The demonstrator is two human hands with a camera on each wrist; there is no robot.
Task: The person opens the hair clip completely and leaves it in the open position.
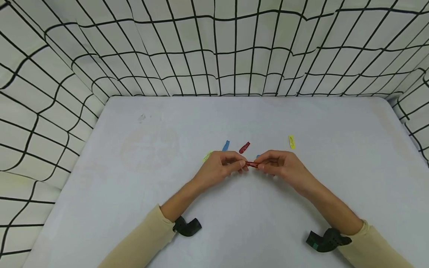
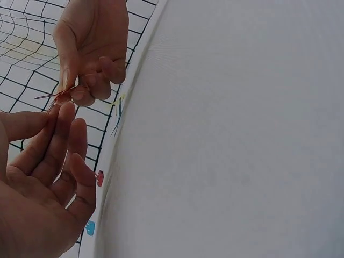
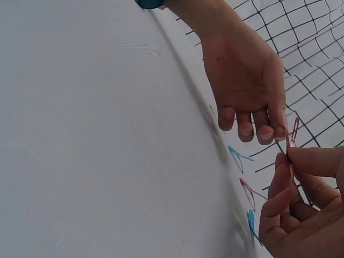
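Note:
Both hands meet over the middle of the table on a red snap hair clip (image 1: 251,164). My left hand (image 1: 222,167) pinches its left end between thumb and fingertips. At its right end, my right hand (image 1: 281,165) pinches it the same way. In the right wrist view the held clip (image 3: 295,129) shows two thin parts spread apart. Behind the hands lie another red clip (image 1: 244,147) and a blue clip (image 1: 226,145). A yellow-green clip (image 1: 206,156) is partly hidden by the left hand, and a second blue clip (image 1: 257,156) peeks out beside the right fingers.
A yellow hair clip (image 1: 292,142) lies farther right on the white table (image 1: 134,193). Black-lined netting over white walls (image 1: 228,48) rises behind the table and along both sides. Dark wrist mounts (image 1: 187,227) sit at both sleeve cuffs.

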